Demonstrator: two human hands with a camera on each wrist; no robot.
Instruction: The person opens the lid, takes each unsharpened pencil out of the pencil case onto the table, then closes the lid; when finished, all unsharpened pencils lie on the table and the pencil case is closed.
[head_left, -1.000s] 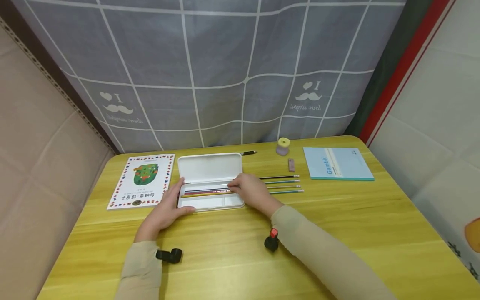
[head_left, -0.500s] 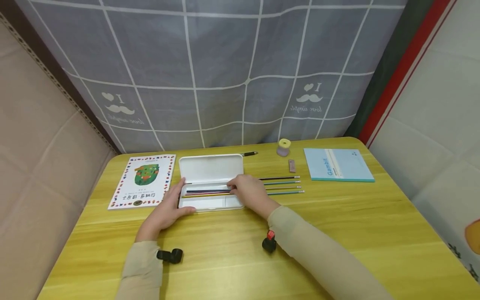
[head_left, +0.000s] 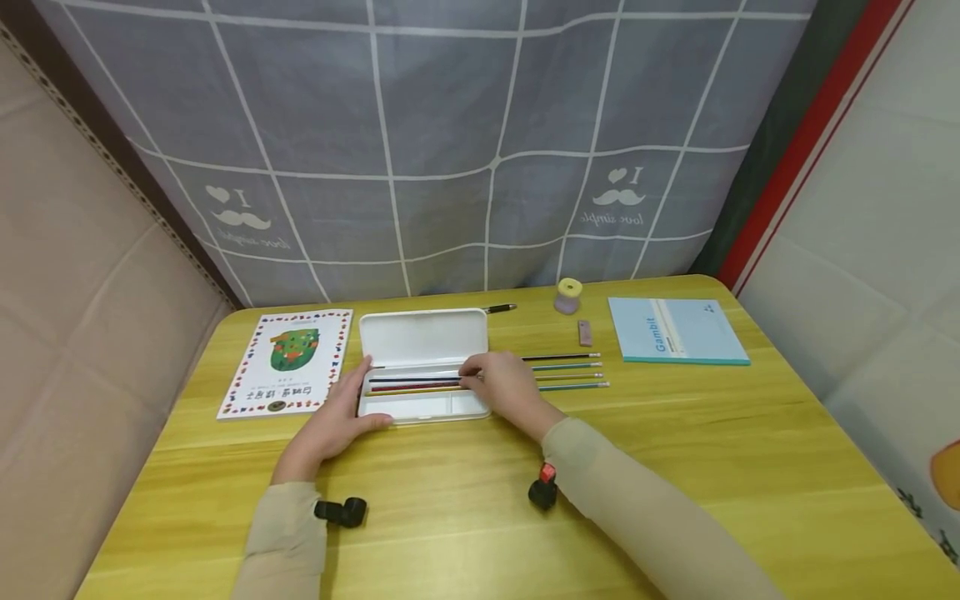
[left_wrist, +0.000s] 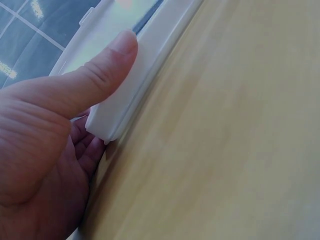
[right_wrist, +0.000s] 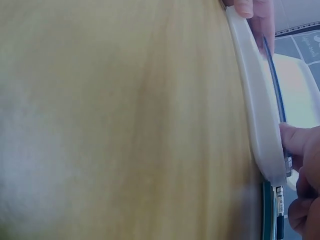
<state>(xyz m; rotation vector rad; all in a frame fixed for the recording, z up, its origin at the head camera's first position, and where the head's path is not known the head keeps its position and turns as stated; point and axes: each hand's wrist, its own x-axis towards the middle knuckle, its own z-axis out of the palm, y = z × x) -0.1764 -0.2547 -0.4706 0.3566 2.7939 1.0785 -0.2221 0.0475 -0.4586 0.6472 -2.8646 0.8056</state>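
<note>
A white pencil case (head_left: 423, 333) lies with its lid raised at the back. My left hand (head_left: 330, 429) holds its left end, thumb over the front edge and fingers round the side. Over the case's right part, my right hand (head_left: 506, 385) pinches a dark blue pencil (right_wrist: 276, 85) between thumb and fingers. Beside that pencil in the tray are a red pencil (head_left: 408, 387) and a yellow pencil (head_left: 412, 392). Their right ends are hidden behind my right hand. Several pencils lie on the table right of the case, including a black pencil (head_left: 558, 357) and a green pencil (head_left: 573, 386).
A picture book (head_left: 292, 367) lies left of the case. Behind it is a black pen (head_left: 501, 307), partly hidden by the lid. To the right are a yellow-topped round container (head_left: 568, 296), an eraser (head_left: 585, 333) and a light blue notebook (head_left: 682, 331) on the wooden table (head_left: 427, 517).
My right hand has shifted slightly, and the dark blue pencil's left end has moved a little with it. My left hand stays on the case.
</note>
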